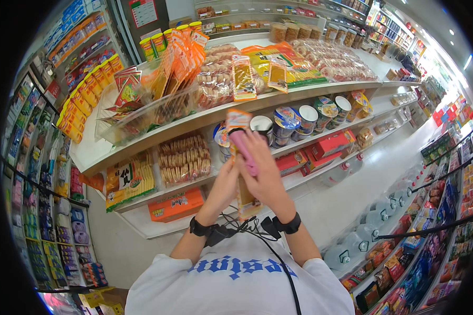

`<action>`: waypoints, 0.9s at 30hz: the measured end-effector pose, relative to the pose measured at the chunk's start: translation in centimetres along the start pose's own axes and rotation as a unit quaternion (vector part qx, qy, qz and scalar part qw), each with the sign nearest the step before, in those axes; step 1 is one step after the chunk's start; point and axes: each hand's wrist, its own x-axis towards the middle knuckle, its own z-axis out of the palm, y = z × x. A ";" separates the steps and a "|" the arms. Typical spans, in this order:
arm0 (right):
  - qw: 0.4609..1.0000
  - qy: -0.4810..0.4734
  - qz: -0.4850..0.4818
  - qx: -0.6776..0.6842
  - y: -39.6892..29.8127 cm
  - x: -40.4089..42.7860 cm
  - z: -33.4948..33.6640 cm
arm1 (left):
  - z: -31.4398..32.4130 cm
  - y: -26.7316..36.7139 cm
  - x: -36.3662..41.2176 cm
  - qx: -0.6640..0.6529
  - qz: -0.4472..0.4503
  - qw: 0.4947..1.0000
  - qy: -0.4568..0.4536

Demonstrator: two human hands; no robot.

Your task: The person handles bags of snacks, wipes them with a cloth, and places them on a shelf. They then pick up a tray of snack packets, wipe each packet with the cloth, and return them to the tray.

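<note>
My left hand [225, 183] is shut on a long orange-edged snack packet [247, 201], held upright in front of my chest. The packet's orange and white top [238, 118] shows above my fingers, and its middle is covered. My right hand [267, 173] lies across the front of the packet, its fingers over a pink object [245, 149] with a dark end. That object is blurred, so its kind is unclear. On the shelf edge beyond lie two similar packets, one on the left [243, 78] and one on the right [277, 75].
A clear plastic bin [142, 126] holds more packets at the left of the white shelf unit [205, 112]. Instant noodle tubs [287, 120] and red boxes [327, 143] fill lower shelves. Large water bottles [358, 238] line the right side. Black cables [256, 232] hang between my wrists.
</note>
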 end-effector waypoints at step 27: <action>0.917 -0.086 0.209 0.329 2.0 -6.1 3.3 | -2.9 1.4 0.2 -0.126 0.161 0.956 0.211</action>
